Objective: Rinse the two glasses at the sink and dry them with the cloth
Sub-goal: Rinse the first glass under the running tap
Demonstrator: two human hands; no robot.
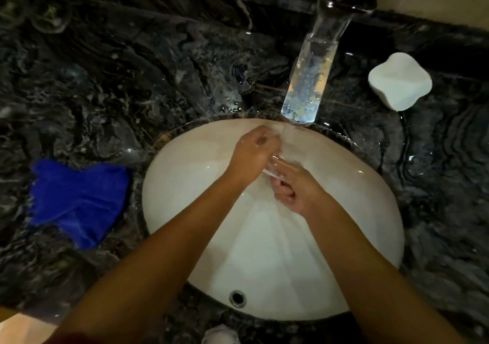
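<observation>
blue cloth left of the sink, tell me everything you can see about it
The blue cloth is a deep, bright blue and looks like soft, fuzzy towelling. It lies crumpled and partly folded, not spread flat, on the dark marbled countertop, just left of the white sink. Its right edge comes close to the sink's rim. Neither hand touches it. Whether it is wet cannot be told.

Left arm: bare from the near edge of the view up to the wrist, no watch, band or bracelet showing.
Left hand (255,153): bare, no glove, no ring that can be made out.
Right arm: bare along its whole visible length, nothing worn at the wrist.
Right hand (293,185): bare, ungloved, wet and somewhat blurred.
Clothing: a dark red strip of fabric (76,338) at the near left edge, beside the left arm; too little shows to tell the garment.
</observation>
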